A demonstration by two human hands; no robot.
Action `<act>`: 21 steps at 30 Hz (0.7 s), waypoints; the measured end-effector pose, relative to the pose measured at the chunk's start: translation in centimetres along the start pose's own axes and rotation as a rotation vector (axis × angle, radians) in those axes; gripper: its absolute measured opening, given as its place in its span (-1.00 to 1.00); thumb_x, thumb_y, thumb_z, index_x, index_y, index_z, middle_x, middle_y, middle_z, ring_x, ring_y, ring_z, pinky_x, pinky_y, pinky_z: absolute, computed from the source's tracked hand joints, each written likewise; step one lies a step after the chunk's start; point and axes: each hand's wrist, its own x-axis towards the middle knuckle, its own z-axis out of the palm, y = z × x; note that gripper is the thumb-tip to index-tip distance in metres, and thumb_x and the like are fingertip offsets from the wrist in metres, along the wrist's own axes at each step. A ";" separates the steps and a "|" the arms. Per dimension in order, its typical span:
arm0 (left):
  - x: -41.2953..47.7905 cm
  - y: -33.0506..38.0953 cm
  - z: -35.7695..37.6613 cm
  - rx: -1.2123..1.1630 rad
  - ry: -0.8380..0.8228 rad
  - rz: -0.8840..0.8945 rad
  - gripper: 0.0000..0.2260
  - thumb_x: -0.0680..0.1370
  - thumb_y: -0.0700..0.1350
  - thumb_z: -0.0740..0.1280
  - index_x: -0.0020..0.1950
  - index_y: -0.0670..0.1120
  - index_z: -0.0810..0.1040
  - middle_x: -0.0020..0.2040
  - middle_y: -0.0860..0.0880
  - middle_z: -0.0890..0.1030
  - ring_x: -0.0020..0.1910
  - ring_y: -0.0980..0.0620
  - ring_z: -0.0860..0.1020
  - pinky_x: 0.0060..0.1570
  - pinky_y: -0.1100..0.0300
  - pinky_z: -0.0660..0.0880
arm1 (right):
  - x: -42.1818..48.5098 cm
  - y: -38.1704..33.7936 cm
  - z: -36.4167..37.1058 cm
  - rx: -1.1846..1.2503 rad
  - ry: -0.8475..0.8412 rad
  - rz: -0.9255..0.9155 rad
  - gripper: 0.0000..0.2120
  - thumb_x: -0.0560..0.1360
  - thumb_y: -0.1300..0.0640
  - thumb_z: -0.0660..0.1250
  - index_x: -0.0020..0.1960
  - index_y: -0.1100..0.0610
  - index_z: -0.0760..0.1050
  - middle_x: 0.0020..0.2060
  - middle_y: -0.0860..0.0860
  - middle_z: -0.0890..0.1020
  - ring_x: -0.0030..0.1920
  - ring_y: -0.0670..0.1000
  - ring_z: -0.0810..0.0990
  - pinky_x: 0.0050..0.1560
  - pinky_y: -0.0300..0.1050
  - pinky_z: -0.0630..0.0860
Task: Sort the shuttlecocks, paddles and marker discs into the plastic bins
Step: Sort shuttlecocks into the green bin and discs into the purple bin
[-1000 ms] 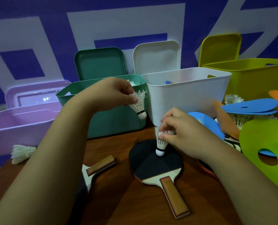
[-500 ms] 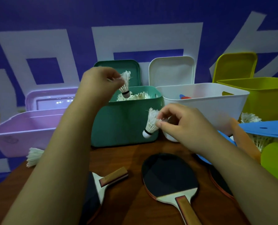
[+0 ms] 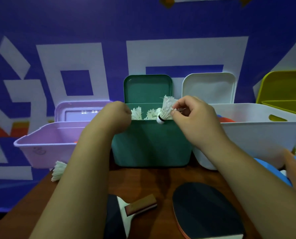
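The green bin [image 3: 150, 145] stands in the middle with several white shuttlecocks [image 3: 152, 113] inside. My left hand [image 3: 117, 116] is curled over its left rim, against the feathers of one shuttlecock [image 3: 136, 113]; its fingertips are hidden. My right hand [image 3: 192, 121] pinches the feathers of another shuttlecock [image 3: 167, 109], cork down, just above the bin's front rim. Two black paddles lie on the wooden table, one [image 3: 206, 213] at the front right, the other [image 3: 126, 213] between my arms. One more shuttlecock [image 3: 58, 169] lies by the purple bin [image 3: 49, 144].
A white bin [image 3: 257, 135] to the right holds a red disc [image 3: 225, 119]. A yellow bin [image 3: 285, 104] stands at the far right. A blue disc [image 3: 271, 168] lies under my right arm. Lids lean on the blue wall behind the bins.
My right hand lifted its shuttlecock off the black paddle and carried it up to the green bin's rim. My left hand sank from above the bin to its left rim.
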 end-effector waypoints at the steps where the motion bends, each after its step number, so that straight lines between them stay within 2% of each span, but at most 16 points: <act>1: 0.0 -0.2 0.0 -0.013 0.004 0.012 -0.77 0.60 -0.17 0.25 0.07 -0.13 0.70 0.08 -0.16 0.70 -0.04 -0.14 0.59 0.06 -0.01 0.59 | 0.7 0.0 0.4 -0.007 0.009 0.003 -0.91 0.53 0.19 0.43 -0.08 0.00 0.62 -0.09 -0.08 0.62 -0.12 -0.17 0.60 -0.17 -0.49 0.38; 5: 0.1 -0.5 0.0 -0.044 -0.023 0.026 -0.76 0.63 -0.12 0.27 0.14 -0.05 0.73 0.07 -0.08 0.70 0.00 -0.14 0.62 -0.01 0.09 0.53 | 4.2 -0.4 2.4 -0.057 0.021 -0.022 -0.92 0.55 0.19 0.39 -0.04 0.03 0.62 -0.02 -0.03 0.57 -0.10 -0.09 0.60 -0.16 -0.47 0.40; 8: 0.0 -0.5 -0.1 -0.052 -0.024 0.022 -0.77 0.64 -0.11 0.28 0.14 -0.03 0.73 0.06 -0.06 0.70 0.00 -0.12 0.62 -0.03 0.11 0.52 | 7.3 -0.7 4.9 -0.125 0.037 -0.031 -0.90 0.59 0.17 0.35 0.05 0.05 0.63 0.06 0.00 0.55 -0.05 -0.01 0.59 -0.05 -0.19 0.49; 10: 0.0 -0.5 0.0 -0.054 -0.027 0.025 -0.77 0.64 -0.09 0.27 0.12 -0.05 0.72 0.06 -0.07 0.70 0.01 -0.13 0.62 0.02 0.07 0.57 | 8.9 -0.6 6.6 -0.210 -0.090 -0.012 -0.77 0.61 0.17 0.31 0.22 -0.01 0.63 0.18 0.00 0.59 0.07 0.06 0.61 0.05 -0.09 0.54; 12: -0.1 -0.5 -0.1 -0.044 -0.021 0.030 -0.77 0.63 -0.08 0.26 0.09 -0.10 0.70 0.03 -0.10 0.70 0.02 -0.15 0.63 0.07 0.00 0.61 | 9.3 -0.4 7.6 -0.301 -0.292 0.026 -0.58 0.62 0.21 0.27 0.41 -0.09 0.56 0.34 -0.01 0.60 0.23 0.09 0.61 0.14 -0.10 0.53; 13: -0.1 -0.4 -0.2 -0.040 -0.019 0.031 -0.77 0.63 -0.08 0.26 0.08 -0.10 0.70 0.02 -0.10 0.70 0.02 -0.16 0.63 0.07 -0.02 0.62 | 9.1 -0.3 7.7 -0.329 -0.342 0.027 -0.55 0.62 0.23 0.25 0.44 -0.10 0.55 0.38 -0.02 0.59 0.29 0.09 0.59 0.18 -0.11 0.51; 15: -0.1 -0.3 -0.4 -0.049 -0.025 0.031 -0.78 0.63 -0.11 0.27 0.09 -0.10 0.71 0.03 -0.09 0.70 0.01 -0.14 0.63 0.02 0.02 0.60 | 8.2 -0.2 7.1 -0.341 -0.330 -0.013 -0.58 0.63 0.24 0.20 0.35 -0.08 0.63 0.34 -0.04 0.61 0.30 0.08 0.57 0.24 -0.09 0.50; 17: -0.3 0.0 -0.6 -0.039 -0.034 0.042 -0.77 0.64 -0.14 0.26 0.10 -0.11 0.71 0.04 -0.11 0.70 -0.02 -0.13 0.62 -0.06 0.04 0.57 | 6.6 0.0 5.9 -0.285 -0.279 -0.052 -0.63 0.62 0.24 0.20 0.20 -0.06 0.70 0.17 -0.07 0.65 0.15 0.02 0.59 0.15 -0.13 0.50; 19: -0.4 0.5 -0.7 -0.025 -0.030 0.059 -0.77 0.63 -0.16 0.25 0.08 -0.16 0.70 0.06 -0.18 0.70 -0.09 -0.12 0.58 -0.03 -0.03 0.60 | 4.9 0.2 4.3 -0.212 -0.225 -0.084 -0.68 0.61 0.24 0.24 0.10 -0.04 0.72 0.03 -0.11 0.64 0.02 -0.09 0.54 0.03 -0.29 0.42; 21: -0.8 1.4 -0.8 -0.015 -0.030 0.078 -0.77 0.63 -0.15 0.25 0.09 -0.14 0.71 0.06 -0.17 0.70 -0.06 -0.14 0.61 -0.01 -0.01 0.61 | 3.1 0.6 2.7 -0.164 -0.155 -0.132 -0.70 0.57 0.26 0.27 0.03 -0.03 0.72 -0.04 -0.12 0.64 -0.03 -0.12 0.54 -0.03 -0.37 0.37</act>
